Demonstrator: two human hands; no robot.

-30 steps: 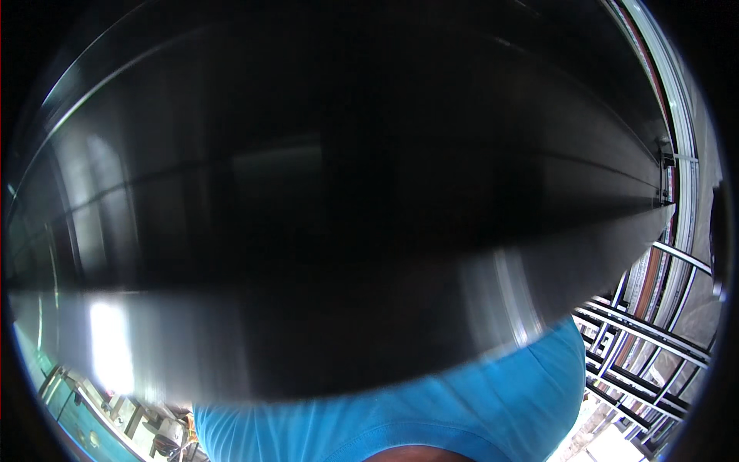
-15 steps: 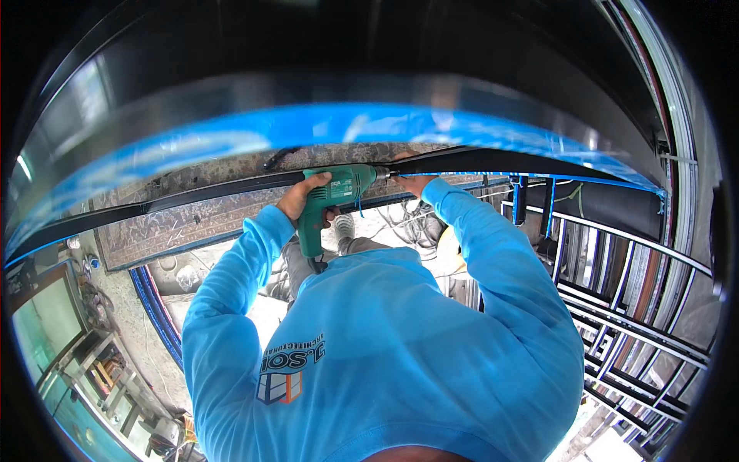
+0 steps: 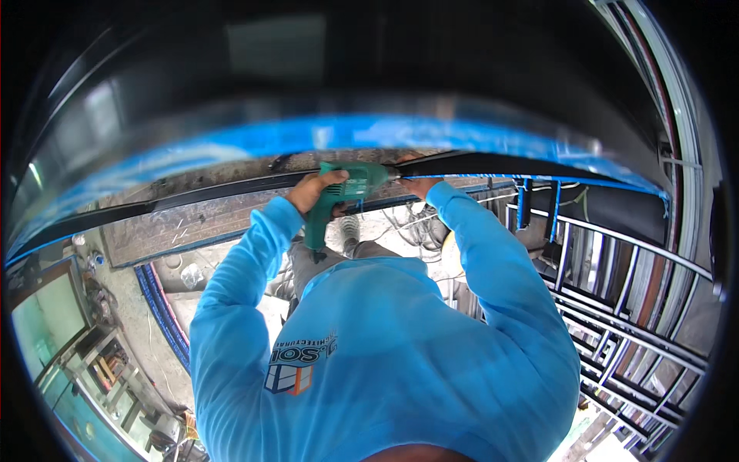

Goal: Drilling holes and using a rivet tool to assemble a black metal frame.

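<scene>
My left hand [image 3: 313,192] is wrapped round the handle of a green power drill [image 3: 356,183], its body lying sideways with the nose toward the right. The drill's tip reaches a long black metal profile [image 3: 469,164] with blue film along its edge. Beside that tip, my right hand [image 3: 419,185] grips the profile, fingers on its near side and more of the hand showing past its far side. The bit itself is hidden between the chuck and my fingers.
Close overhead, a large dark panel with a blue-filmed edge [image 3: 369,132] spans the view. A worn board [image 3: 185,231] lies under the profile. Coiled cables [image 3: 419,231] are on the floor; black-and-silver metal frames [image 3: 623,323] stack at the right. A shelf unit [image 3: 115,377] stands lower left.
The drill and my left hand have shifted slightly right, bringing the chuck closer to my right hand. My right hand keeps its hold with little movement.
</scene>
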